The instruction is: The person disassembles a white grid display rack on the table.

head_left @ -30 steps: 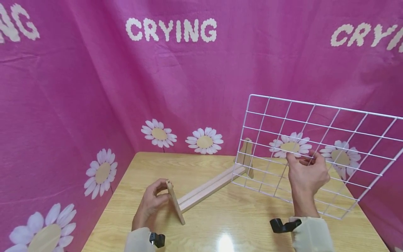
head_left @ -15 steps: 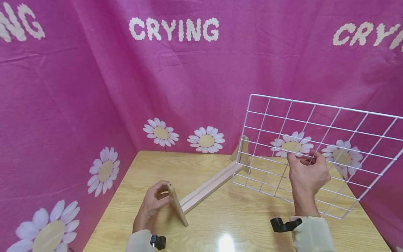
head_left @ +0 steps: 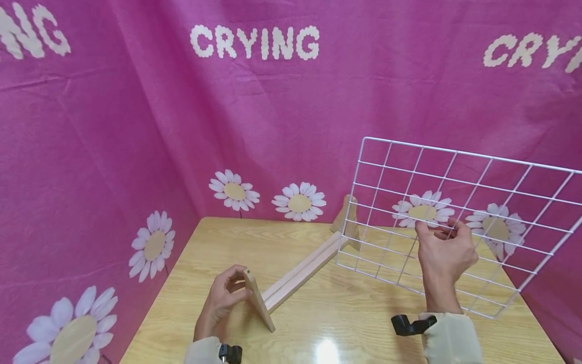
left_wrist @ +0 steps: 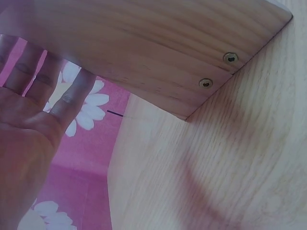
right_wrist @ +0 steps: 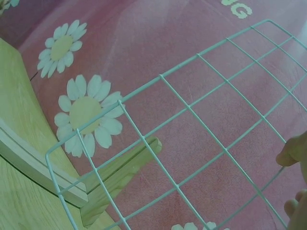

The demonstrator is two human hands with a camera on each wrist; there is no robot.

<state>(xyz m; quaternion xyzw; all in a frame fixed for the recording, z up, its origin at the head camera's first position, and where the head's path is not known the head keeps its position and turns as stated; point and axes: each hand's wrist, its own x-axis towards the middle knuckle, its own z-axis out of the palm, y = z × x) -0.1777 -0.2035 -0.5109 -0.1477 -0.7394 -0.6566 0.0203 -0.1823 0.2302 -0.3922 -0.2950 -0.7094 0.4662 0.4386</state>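
A wooden stand [head_left: 302,275] rests on the table, made of a long grooved bar with an upright panel at each end. My left hand [head_left: 223,298] grips the top of the near end panel [head_left: 259,303], thumb on the near side and fingers behind. Two brass-coloured screw heads [left_wrist: 230,58] show low on that panel in the left wrist view. A white wire grid panel [head_left: 443,177] is held tilted up by my right hand [head_left: 445,258], whose fingers pinch its wires near the middle. The grid's left edge overlaps the far end panel [right_wrist: 120,172] in view; whether they touch I cannot tell.
The wooden table [head_left: 218,242] meets a pink curtain [head_left: 273,111] at the back and on both sides. White daisies and the word CRYING are printed on the cloth. A black wrist mount [head_left: 411,325] sits by the right sleeve.
The stand has turned slightly: its far end has swung left, and its near end has come a little towards me with my left hand. The right hand and grid have hardly moved.
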